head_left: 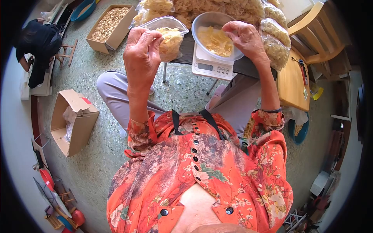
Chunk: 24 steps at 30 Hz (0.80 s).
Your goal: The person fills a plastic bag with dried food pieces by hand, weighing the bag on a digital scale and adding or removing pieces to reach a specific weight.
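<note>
My left hand [143, 58] pinches the edge of a clear plastic bag [169, 47] that holds pale yellow dried flakes. The bag's top is open and it rests at the front edge of the dark table [187, 49]. A translucent bowl [197, 34] with more flakes [217, 42] sits on a white scale [212, 69], whose display faces me. My right hand [245, 39] is over the bowl's right rim, its fingers closed together; what they hold, if anything, is hidden.
Filled bags [276, 42] are piled behind and right of the bowl. A carton of flakes [112, 24] and an open cardboard box [74, 122] stand on the floor at left. A wooden chair [316, 29] is at right. Another person [39, 42] sits at far left.
</note>
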Each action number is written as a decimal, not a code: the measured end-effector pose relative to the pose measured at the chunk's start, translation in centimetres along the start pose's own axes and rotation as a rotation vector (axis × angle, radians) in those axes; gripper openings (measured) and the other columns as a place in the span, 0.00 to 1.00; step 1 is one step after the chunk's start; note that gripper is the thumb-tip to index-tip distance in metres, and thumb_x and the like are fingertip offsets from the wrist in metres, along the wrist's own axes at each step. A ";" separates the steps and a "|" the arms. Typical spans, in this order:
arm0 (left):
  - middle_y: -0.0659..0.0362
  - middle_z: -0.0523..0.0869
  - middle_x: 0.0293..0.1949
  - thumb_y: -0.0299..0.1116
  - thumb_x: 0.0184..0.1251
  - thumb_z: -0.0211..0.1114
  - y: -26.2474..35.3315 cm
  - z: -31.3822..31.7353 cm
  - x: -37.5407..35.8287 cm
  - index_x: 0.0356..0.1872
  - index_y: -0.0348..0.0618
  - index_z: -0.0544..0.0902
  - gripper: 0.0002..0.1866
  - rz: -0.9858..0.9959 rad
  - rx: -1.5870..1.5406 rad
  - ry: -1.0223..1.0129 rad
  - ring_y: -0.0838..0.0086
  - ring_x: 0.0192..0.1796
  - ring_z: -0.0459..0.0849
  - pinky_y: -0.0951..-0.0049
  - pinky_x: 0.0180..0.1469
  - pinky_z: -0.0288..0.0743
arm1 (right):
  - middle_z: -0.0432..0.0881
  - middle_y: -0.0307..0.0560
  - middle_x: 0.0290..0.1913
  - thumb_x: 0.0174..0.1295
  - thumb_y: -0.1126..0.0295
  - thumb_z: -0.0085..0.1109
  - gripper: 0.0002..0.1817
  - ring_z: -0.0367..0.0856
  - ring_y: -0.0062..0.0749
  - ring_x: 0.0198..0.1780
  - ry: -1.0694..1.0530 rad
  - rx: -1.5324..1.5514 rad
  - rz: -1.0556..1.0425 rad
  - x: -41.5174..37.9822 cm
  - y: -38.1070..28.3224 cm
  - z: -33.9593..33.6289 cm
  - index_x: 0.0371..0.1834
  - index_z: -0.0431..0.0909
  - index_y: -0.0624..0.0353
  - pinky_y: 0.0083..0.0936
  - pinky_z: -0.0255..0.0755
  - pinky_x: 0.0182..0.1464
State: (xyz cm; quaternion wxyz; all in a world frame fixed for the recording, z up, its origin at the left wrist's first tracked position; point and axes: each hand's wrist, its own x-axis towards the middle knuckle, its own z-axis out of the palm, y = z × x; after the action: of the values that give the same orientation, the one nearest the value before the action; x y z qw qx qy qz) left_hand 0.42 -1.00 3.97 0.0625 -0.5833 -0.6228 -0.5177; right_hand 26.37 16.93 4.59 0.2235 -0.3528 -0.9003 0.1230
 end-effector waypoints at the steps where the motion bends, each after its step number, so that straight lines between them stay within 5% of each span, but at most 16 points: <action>1: 0.52 0.84 0.39 0.21 0.63 0.74 0.1 0.0 0.0 0.41 0.38 0.89 0.07 -0.006 -0.001 -0.004 0.60 0.40 0.86 0.62 0.44 0.80 | 0.87 0.48 0.38 0.66 0.72 0.67 0.06 0.87 0.42 0.40 0.010 -0.038 -0.002 -0.1 0.0 0.2 0.44 0.87 0.58 0.34 0.81 0.47; 3: 0.52 0.84 0.39 0.21 0.63 0.74 0.2 -0.2 0.1 0.41 0.38 0.89 0.07 -0.008 0.001 -0.013 0.60 0.40 0.86 0.63 0.44 0.80 | 0.88 0.48 0.39 0.65 0.70 0.67 0.07 0.87 0.43 0.42 0.017 -0.051 -0.059 0.5 0.4 1.1 0.43 0.87 0.58 0.36 0.80 0.49; 5: 0.57 0.85 0.41 0.21 0.66 0.75 0.1 -0.3 0.1 0.41 0.39 0.90 0.06 0.022 0.055 -0.030 0.73 0.39 0.86 0.73 0.40 0.82 | 0.88 0.48 0.40 0.65 0.68 0.67 0.07 0.87 0.44 0.45 0.026 -0.064 -0.117 0.9 0.0 1.8 0.42 0.87 0.57 0.38 0.80 0.51; 9: 0.57 0.85 0.41 0.22 0.66 0.75 0.3 -0.4 0.1 0.41 0.39 0.90 0.06 0.011 0.061 -0.030 0.73 0.40 0.86 0.73 0.40 0.82 | 0.88 0.48 0.43 0.60 0.60 0.70 0.12 0.88 0.46 0.50 -0.222 -0.250 0.103 1.5 -2.2 2.5 0.41 0.89 0.54 0.41 0.80 0.55; 12: 0.52 0.85 0.40 0.21 0.63 0.75 0.6 -0.4 0.1 0.41 0.39 0.89 0.07 -0.025 0.019 -0.029 0.62 0.40 0.87 0.64 0.44 0.81 | 0.89 0.48 0.43 0.58 0.56 0.70 0.13 0.88 0.46 0.51 -0.301 -0.329 0.174 2.0 -2.1 3.3 0.39 0.90 0.52 0.42 0.80 0.56; 14: 0.52 0.85 0.39 0.21 0.63 0.75 0.5 -0.2 0.1 0.41 0.38 0.89 0.07 -0.023 0.015 -0.025 0.62 0.41 0.87 0.64 0.43 0.81 | 0.91 0.55 0.43 0.60 0.58 0.70 0.12 0.90 0.49 0.50 -0.263 -0.332 0.177 2.1 -1.7 3.8 0.39 0.91 0.53 0.44 0.83 0.54; 18: 0.52 0.85 0.39 0.21 0.63 0.75 0.3 -0.4 0.0 0.40 0.38 0.89 0.07 -0.017 0.020 -0.022 0.62 0.40 0.87 0.64 0.43 0.81 | 0.91 0.54 0.42 0.61 0.59 0.68 0.13 0.90 0.49 0.49 -0.138 -0.266 0.157 1.6 -0.7 2.4 0.40 0.91 0.54 0.43 0.82 0.55; 20: 0.57 0.85 0.41 0.21 0.65 0.75 0.0 -0.4 -0.1 0.42 0.39 0.90 0.07 0.010 0.040 -0.025 0.72 0.40 0.86 0.72 0.40 0.82 | 0.91 0.53 0.40 0.62 0.58 0.67 0.14 0.90 0.49 0.48 -0.063 -0.104 0.160 1.4 0.1 1.2 0.42 0.92 0.55 0.44 0.82 0.54; 24: 0.56 0.85 0.41 0.21 0.64 0.75 0.2 -0.3 0.0 0.42 0.38 0.90 0.07 -0.004 0.007 -0.028 0.70 0.41 0.86 0.71 0.43 0.81 | 0.90 0.53 0.36 0.64 0.61 0.69 0.12 0.90 0.43 0.41 0.029 0.127 0.209 0.6 0.4 -0.7 0.42 0.91 0.58 0.36 0.82 0.51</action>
State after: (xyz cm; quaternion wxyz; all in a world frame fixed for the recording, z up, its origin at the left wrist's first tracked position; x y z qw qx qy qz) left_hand 0.39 -1.26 4.24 0.0550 -0.5891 -0.6264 -0.5075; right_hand 26.55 17.65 5.22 0.2443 -0.4314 -0.8458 0.1971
